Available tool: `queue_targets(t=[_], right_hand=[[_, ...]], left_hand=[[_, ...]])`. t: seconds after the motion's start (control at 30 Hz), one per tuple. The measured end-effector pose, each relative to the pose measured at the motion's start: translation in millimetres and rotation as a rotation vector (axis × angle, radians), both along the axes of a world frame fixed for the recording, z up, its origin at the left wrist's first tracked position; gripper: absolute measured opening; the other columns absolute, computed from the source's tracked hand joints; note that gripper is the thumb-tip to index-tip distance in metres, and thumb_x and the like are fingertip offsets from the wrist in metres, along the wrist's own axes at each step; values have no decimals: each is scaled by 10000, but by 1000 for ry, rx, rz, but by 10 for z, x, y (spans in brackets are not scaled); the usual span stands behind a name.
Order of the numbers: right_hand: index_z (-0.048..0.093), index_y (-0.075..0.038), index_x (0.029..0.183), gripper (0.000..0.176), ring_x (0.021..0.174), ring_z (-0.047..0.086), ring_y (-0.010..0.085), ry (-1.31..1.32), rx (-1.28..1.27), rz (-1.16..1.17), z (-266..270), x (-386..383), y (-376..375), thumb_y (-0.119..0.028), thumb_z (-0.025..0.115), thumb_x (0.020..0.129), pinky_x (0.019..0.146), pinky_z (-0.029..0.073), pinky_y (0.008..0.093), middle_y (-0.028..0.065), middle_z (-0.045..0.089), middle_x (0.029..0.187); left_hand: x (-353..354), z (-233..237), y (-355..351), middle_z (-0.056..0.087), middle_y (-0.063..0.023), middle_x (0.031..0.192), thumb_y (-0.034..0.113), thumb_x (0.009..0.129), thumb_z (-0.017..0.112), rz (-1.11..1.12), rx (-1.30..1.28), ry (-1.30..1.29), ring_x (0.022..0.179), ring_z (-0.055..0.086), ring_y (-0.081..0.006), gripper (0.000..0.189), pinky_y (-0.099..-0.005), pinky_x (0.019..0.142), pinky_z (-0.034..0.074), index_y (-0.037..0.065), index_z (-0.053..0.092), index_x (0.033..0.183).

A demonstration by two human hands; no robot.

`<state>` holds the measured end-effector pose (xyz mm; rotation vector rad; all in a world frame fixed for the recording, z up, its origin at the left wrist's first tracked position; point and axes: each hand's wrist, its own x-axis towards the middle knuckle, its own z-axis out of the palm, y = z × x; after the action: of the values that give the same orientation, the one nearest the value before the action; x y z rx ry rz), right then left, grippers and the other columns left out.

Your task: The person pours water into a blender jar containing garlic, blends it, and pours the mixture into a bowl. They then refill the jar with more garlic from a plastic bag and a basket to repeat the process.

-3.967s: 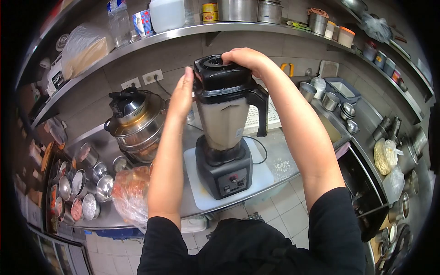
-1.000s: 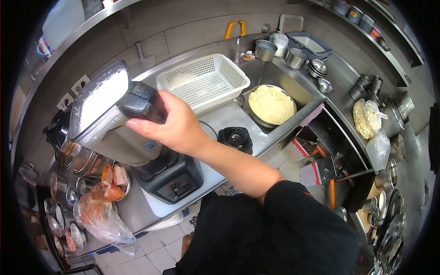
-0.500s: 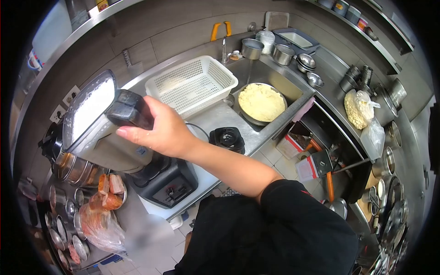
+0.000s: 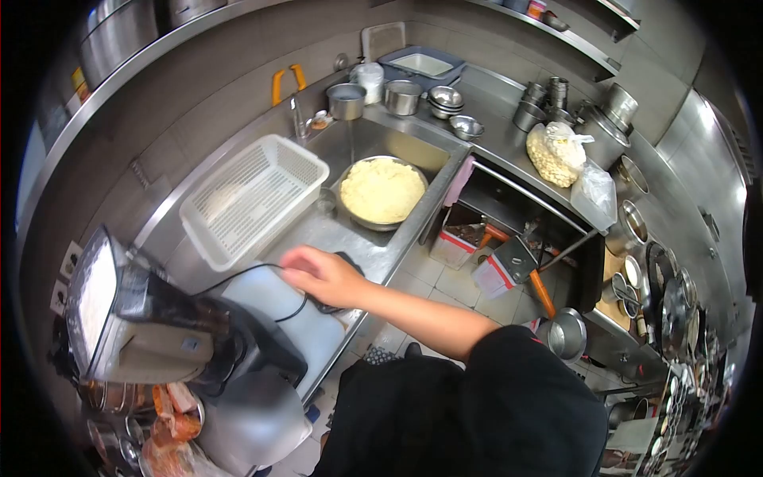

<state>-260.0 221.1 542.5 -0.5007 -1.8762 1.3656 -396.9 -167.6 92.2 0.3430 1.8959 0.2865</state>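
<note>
My right hand [image 4: 322, 277] reaches left over the steel counter, off the blender handle, fingers loosely bent and thumb slightly apart. Beneath it a black blender lid [image 4: 348, 261] shows on both sides of the palm. At the left stands a blender jug [image 4: 151, 342] with white contents, open at the top and seated on its black base [image 4: 274, 350]. The base's black cord runs over a pale cutting board [image 4: 314, 338] below my hand. My left hand is out of view.
Behind lies a white perforated basket [image 4: 208, 230]. In the sink [image 4: 441, 163] sits a steel bowl [image 4: 373, 226] of pale yellow crumbly food. Pots and a bag of pale pieces [image 4: 554, 155] line the right counter. Wrapped orange-pink food [image 4: 171, 425] is at lower left.
My right hand has let go of the blender jug's handle and moved right, over the black lid. The view has turned, shifting the scene leftward.
</note>
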Motion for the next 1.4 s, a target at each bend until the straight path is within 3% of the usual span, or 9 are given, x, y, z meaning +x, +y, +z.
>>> queue_targets(t=[0.27, 0.43, 0.5, 0.63, 0.73, 0.93, 1.03, 1.23, 1.4], right_hand=[[599, -46, 1034, 295, 662, 606, 113, -467, -383, -468, -2264, 2554, 473, -325, 613, 941, 599, 492, 269, 30, 650, 812], [603, -55, 1039, 239, 679, 631, 131, -322, -847, -755, -2820, 4210, 404, -268, 607, 930, 577, 507, 265, 51, 652, 820], [603, -56, 1041, 233, 679, 635, 134, -334, -875, -812, -2868, 4719, 516, -262, 601, 931, 569, 507, 268, 54, 652, 820], [603, -55, 1042, 217, 665, 633, 138, -354, -810, -828, -3025, 5421, 1138, -240, 586, 930, 542, 501, 276, 59, 651, 824], [600, -52, 1036, 189, 651, 624, 133, -383, -727, -752, -2710, 5430, 1827, -205, 567, 929, 522, 491, 279, 54, 646, 820], [569, -59, 1049, 204, 595, 604, 115, -254, -455, -625, -1779, 5065, 3634, -225, 598, 934, 480, 476, 261, 24, 606, 769], [566, -51, 1053, 242, 597, 621, 151, -172, -406, -715, -1648, 4911, 4679, -276, 557, 964, 460, 533, 284, 80, 618, 848], [392, 24, 1297, 798, 655, 650, 232, 21, -778, -999, -1615, 4652, 6194, -582, 645, 844, 528, 612, 364, 178, 532, 1032], [367, 7, 1308, 480, 676, 668, 253, 205, -855, -803, -2084, 4729, 6632, -221, 565, 935, 528, 619, 367, 167, 562, 982]], left_hand=[[184, -230, 852, 681, -154, 886, 631, 941, 385, -349, 35, 89, 894, 654, -281, 698, -420, 764, 484, 7, 663, 1082], [820, -262, 1846, 683, -150, 911, 659, 933, 368, -525, 77, 130, 912, 650, -278, 734, -425, 785, 477, 6, 660, 1098], [1487, 892, 2659, 689, -152, 969, 700, 919, 341, -333, -33, 24, 960, 640, -277, 793, -433, 829, 465, 2, 653, 1130], [2109, 180, 3900, 622, -169, 1244, 688, 923, 377, -415, 329, -87, 1103, 601, -251, 790, -365, 920, 460, 20, 584, 1289], [2903, 1454, 4840, 647, -119, 1175, 586, 964, 432, -392, 525, -355, 1069, 611, -222, 659, -351, 908, 470, 12, 598, 1242], [3470, 2695, 6103, 631, -70, 1139, 435, 1005, 478, -556, 746, -391, 1068, 588, -163, 490, -309, 875, 483, 26, 567, 1261], [3511, 2795, 6609, 636, -48, 1123, 367, 1019, 477, -585, 937, -435, 975, 587, -136, 428, -271, 846, 480, 26, 571, 1259], [3366, 2804, 7585, 641, -40, 1098, 357, 993, 542, -382, 991, -511, 947, 608, -113, 414, -257, 838, 484, 26, 583, 1237], [3170, 2685, 8230, 649, -38, 1037, 340, 986, 556, -297, 1036, -442, 924, 607, -106, 391, -247, 802, 487, 23, 591, 1211]])
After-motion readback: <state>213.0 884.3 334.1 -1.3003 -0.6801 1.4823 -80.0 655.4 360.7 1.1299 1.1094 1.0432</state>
